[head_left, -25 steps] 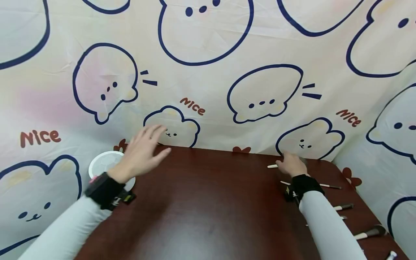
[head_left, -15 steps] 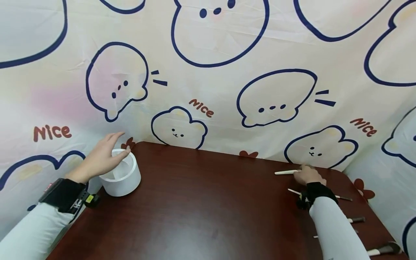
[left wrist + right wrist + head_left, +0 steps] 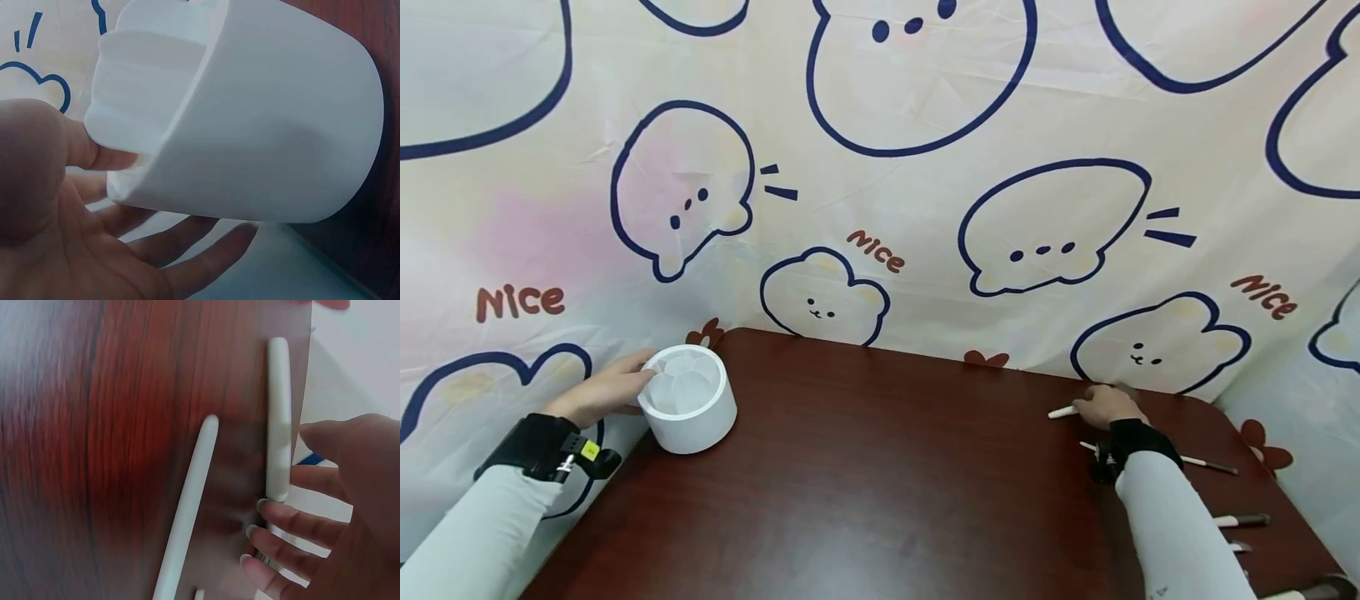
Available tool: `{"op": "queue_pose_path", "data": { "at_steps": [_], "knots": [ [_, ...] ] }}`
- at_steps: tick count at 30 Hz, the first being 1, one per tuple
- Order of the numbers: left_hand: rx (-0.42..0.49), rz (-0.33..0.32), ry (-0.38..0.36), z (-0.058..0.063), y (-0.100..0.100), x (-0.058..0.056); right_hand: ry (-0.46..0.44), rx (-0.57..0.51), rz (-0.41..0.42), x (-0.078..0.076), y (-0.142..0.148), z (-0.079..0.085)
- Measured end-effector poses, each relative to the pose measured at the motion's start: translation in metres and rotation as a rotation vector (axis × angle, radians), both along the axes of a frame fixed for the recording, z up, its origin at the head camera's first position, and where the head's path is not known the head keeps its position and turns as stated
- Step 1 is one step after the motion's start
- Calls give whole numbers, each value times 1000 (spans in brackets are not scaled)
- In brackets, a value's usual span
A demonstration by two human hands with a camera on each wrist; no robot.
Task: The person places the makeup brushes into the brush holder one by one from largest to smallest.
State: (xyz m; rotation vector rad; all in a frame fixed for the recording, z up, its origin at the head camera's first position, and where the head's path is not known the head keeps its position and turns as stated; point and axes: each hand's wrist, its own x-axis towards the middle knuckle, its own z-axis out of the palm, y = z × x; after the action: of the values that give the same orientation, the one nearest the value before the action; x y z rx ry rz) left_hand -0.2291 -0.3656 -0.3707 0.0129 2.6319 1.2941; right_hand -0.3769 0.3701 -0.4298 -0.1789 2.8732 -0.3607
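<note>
On the table's left stands a white round brush holder with a divided insert. My left hand grips its near rim: in the left wrist view the thumb goes inside and the other fingers lie along the outer wall. At the far right, my right hand is over a makeup brush with a pale handle. In the right wrist view its fingertips reach across the lower end of that handle, while the thumb is beside it with a small gap. The bristles are mostly hidden behind the fingers.
Another pale-handled brush lies beside the first. Several more makeup brushes, among them a dark-bristled one, lie along the table's right edge, partly behind the right sleeve. A patterned cloth hangs behind the dark brown table.
My left hand has come down from above the brush holder and taken hold of its left rim. The right hand stays at the far brush, now covering more of its handle.
</note>
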Motion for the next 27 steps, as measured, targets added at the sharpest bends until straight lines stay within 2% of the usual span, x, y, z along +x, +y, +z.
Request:
{"op": "queue_pose_path", "data": {
  "at_steps": [6, 12, 18, 22, 27],
  "knots": [
    [12, -13, 47, -3, 1, 4, 36, -71, 46, 3, -31, -3],
    [28, -25, 72, -11, 17, 0, 34, -82, 103, 14, -68, 0],
    [-16, -69, 157, -22, 47, -2, -6, -66, 137, 36, -95, 0],
    [-14, -103, 203, -30, 74, -5, -32, -61, 166, 53, -105, 1],
    [5, -147, 208, -34, 111, -6, -5, -71, 217, 66, -111, 3]
  ]
}}
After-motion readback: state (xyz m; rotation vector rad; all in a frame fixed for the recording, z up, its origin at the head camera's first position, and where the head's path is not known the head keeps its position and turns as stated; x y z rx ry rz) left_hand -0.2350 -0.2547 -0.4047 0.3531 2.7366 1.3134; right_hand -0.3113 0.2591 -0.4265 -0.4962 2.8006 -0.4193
